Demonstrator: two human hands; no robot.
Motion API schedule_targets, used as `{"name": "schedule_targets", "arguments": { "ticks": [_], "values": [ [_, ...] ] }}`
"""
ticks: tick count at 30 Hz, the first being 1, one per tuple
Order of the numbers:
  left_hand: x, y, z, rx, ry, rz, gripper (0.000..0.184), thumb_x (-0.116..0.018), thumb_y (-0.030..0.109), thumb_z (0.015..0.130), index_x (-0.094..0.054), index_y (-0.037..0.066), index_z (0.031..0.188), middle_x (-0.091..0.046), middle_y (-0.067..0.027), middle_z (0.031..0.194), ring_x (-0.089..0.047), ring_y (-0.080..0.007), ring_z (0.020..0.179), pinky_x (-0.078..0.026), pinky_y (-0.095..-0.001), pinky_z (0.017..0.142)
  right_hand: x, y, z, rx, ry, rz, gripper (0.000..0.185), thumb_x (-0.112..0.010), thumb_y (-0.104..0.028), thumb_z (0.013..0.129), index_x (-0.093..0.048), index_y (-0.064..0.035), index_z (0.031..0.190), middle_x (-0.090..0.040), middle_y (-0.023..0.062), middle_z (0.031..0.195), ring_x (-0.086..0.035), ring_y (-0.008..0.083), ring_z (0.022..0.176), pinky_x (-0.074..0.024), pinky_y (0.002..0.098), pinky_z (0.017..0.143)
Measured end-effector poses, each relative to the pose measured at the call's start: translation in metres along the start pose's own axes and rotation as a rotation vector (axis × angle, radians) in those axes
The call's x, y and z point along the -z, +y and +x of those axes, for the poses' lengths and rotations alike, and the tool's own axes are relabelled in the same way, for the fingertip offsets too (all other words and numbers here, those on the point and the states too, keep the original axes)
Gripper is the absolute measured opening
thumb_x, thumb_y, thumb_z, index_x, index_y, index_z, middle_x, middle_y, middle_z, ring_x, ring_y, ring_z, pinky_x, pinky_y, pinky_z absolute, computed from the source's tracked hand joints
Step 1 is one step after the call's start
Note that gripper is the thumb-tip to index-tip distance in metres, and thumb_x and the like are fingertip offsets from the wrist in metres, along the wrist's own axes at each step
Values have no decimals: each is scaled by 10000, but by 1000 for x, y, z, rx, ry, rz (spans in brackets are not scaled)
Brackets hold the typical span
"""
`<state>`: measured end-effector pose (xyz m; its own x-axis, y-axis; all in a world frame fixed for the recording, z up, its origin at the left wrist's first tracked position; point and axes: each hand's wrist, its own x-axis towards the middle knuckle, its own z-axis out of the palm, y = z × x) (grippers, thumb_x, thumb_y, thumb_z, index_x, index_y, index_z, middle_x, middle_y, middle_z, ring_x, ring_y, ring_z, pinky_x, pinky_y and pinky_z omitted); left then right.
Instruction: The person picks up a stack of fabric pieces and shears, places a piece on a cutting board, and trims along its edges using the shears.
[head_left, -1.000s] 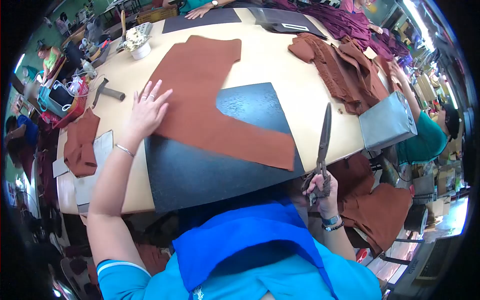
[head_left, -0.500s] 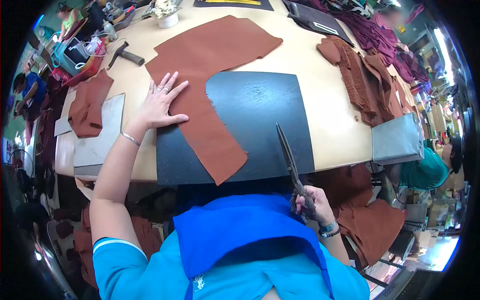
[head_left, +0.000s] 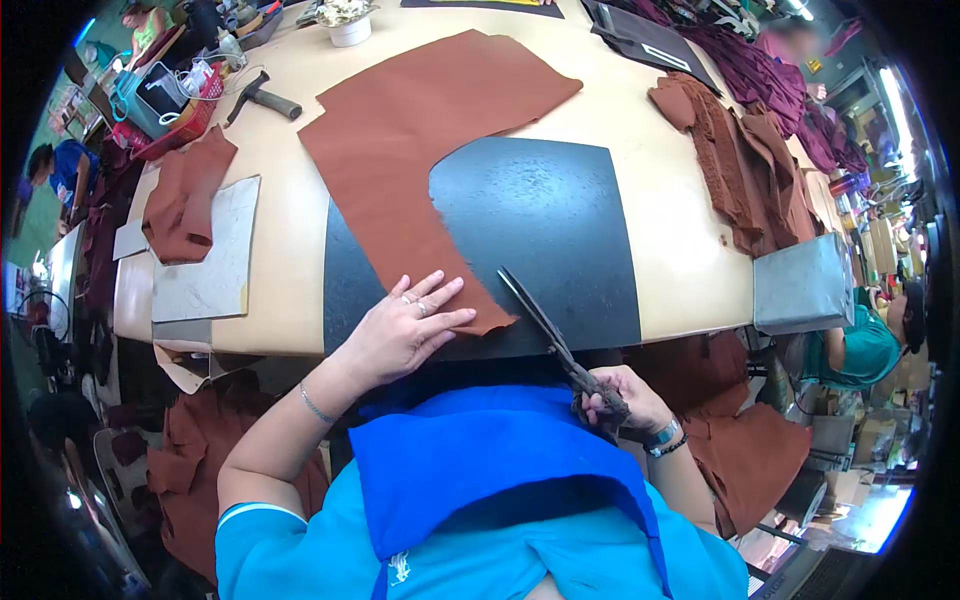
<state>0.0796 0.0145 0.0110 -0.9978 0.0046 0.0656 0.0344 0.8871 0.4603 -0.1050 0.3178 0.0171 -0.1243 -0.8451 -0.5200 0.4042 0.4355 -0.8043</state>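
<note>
A large piece of reddish-brown leather [head_left: 400,160] lies flat, partly over a black cutting mat [head_left: 560,230] at the near edge of the table. My left hand [head_left: 410,325] rests on the near end of the leather, fingers spread, palm down. In my right hand [head_left: 628,398] is a pair of scissors [head_left: 545,330], gripped by its wrapped handles. The blades point up and left over the mat, just right of the leather's near corner. They look closed or almost closed.
A hammer [head_left: 263,97] lies at the upper left, near a red basket [head_left: 190,120]. Brown scraps [head_left: 190,200] lie over a pale board [head_left: 230,250] at left. More brown pieces [head_left: 750,170] and a metal box [head_left: 803,285] are at right. Other people sit around the table.
My left hand has slid from the middle of the leather down to its near end. The scissors have moved left, closer to the leather, and tilted further left. The leather's near end has shifted slightly.
</note>
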Motion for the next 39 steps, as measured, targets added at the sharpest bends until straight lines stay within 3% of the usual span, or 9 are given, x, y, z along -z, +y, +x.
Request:
{"name": "schedule_targets", "arguments": {
  "ticks": [4, 14, 20, 21, 23, 25, 26, 29, 39],
  "values": [
    [0, 14, -3, 30, 46, -290, 357, -521, 175, 913, -556, 220, 1265, -373, -138, 1444, -355, -360, 1322, -272, -552, 1067, 5, -9, 10, -14, -113, -5, 225, -664, -240, 835, -581, -31, 822, -605, 17, 712, -575, 69, 599, -443, 204, 548],
    [-13, 24, -8, -88, -18, -168, 374, -537, 229, 906, -541, 229, 1280, -376, -178, 1430, -362, -385, 1310, -297, -609, 1025, 1, -18, 30, -24, -105, -44, 260, -674, -284, 836, -573, -53, 769, -601, 14, 670, -564, 56, 567, -429, 191, 515],
    [-9, 21, 4, 12, 136, -428, 424, -607, 232, 870, -532, 79, 1258, -433, -204, 1370, -406, -373, 1276, -352, -579, 999, -2, -7, 30, -14, -86, -18, 200, -676, -224, 844, -570, -63, 788, -598, 7, 679, -573, 61, 583, -442, 194, 523],
    [-5, 13, 12, -55, 202, -205, 475, -642, 208, 843, -506, 45, 1268, -441, -206, 1356, -415, -359, 1269, -375, -560, 985, -2, -7, 30, -4, -84, -9, 190, -677, -213, 844, -570, -64, 793, -599, 7, 683, -574, 61, 588, -445, 195, 525],
    [15, 2, 24, -9, 173, 276, 610, -646, 330, 833, -441, 42, 1330, -372, -222, 1405, -341, -356, 1323, -313, -571, 1028, -4, -9, 30, -3, -93, 17, 189, -681, -212, 840, -572, -66, 795, -600, 5, 692, -578, 62, 600, -447, 197, 530],
    [22, -3, 28, 178, 203, 353, 822, -643, 515, 776, -358, 53, 1393, -285, -222, 1458, -247, -350, 1374, -225, -567, 1077, -4, -8, 29, -9, -91, 21, 189, -686, -213, 836, -573, -66, 797, -600, 4, 697, -580, 63, 608, -449, 199, 535],
    [20, -10, 29, 265, 149, 353, 1029, -596, 697, 697, -282, 48, 1431, -222, -211, 1489, -175, -340, 1401, -145, -579, 1095, -5, -6, 29, -16, -86, 13, 190, -688, -213, 834, -574, -66, 798, -601, 4, 699, -581, 65, 611, -451, 201, 538],
    [14, -14, 25, 428, 51, 381, 1085, -557, 754, 684, -251, 38, 1440, -199, -200, 1501, -158, -334, 1407, -133, -613, 1081, -6, -12, 27, -43, -64, -69, 194, -685, -213, 837, -569, -64, 792, -599, 1, 691, -579, 68, 613, -447, 206, 544],
    [5, -6, 17, 440, 88, 371, 1133, -486, 821, 666, -260, 21, 1436, -189, -211, 1505, -158, -351, 1406, -116, -668, 1050, -8, -25, 37, -46, -74, -135, 182, -660, -196, 855, -566, -62, 775, -608, 8, 683, -576, 63, 595, -441, 206, 538]
  ]
}}
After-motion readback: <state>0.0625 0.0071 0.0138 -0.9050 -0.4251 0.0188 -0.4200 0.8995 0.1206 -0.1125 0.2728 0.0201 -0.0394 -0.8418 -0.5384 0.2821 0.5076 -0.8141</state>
